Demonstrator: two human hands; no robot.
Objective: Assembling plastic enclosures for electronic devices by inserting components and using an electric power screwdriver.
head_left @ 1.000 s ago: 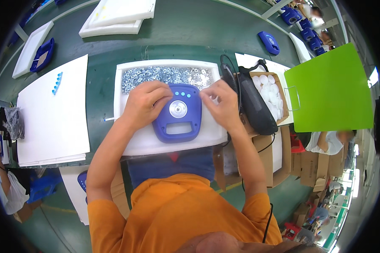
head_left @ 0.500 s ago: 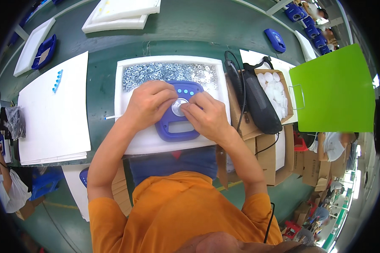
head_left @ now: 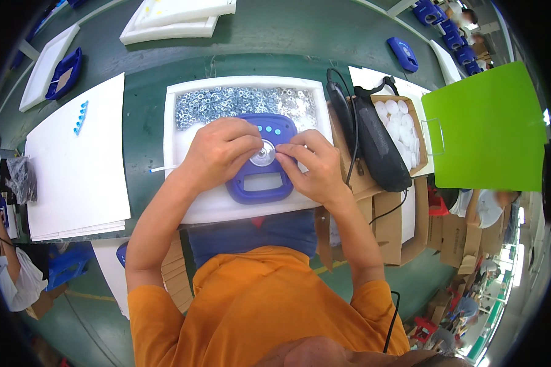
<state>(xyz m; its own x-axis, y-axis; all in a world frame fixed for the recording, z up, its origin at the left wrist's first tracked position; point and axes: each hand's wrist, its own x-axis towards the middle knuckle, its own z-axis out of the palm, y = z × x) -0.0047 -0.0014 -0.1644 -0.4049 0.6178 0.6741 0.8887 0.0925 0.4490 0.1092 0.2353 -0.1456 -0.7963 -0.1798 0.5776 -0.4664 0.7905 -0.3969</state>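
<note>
Presently positioned with curled left hand [head_left: 223, 150] and curled right hand [head_left: 314, 168] at one round disc [head_left: 264, 160] on one blue housing [head_left: 241, 191] bearing three dots [head_left: 269, 129]; cannot tell whether gripping.

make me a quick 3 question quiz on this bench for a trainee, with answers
1. What lies in the far part of the white foam tray? a) blue clips b) small metal pieces c) white discs
2. True or false: the black pouch lies between the tray and the green board.
3. Fill in: the left hand and right hand have fingertips close to the round ____ disc on the blue panel.

Key: 1. b; 2. true; 3. silver
</note>
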